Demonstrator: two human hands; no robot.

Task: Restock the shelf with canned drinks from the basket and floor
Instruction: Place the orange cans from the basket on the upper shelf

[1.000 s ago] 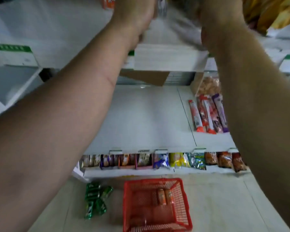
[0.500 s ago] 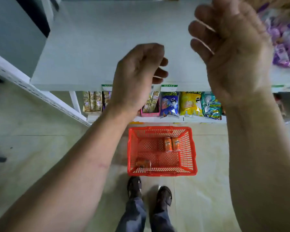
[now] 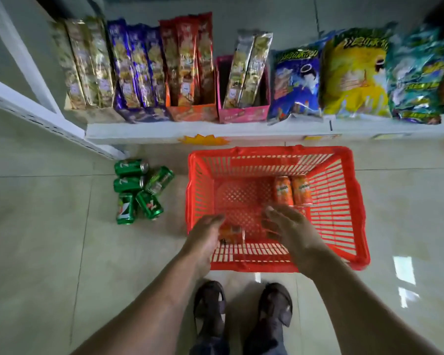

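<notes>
reaching open hands (image 3: 205,235) (image 3: 286,222), slatted plastic basket (image 3: 344,201)

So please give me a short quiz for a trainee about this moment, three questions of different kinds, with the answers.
1. True or false: the right hand holds a can.
2. How many green cans lie on the floor?
3. The two orange cans lying side by side are: A) on the shelf B) in the red basket C) on the floor.

Key: 1 false; 2 five; 3 B.
</notes>
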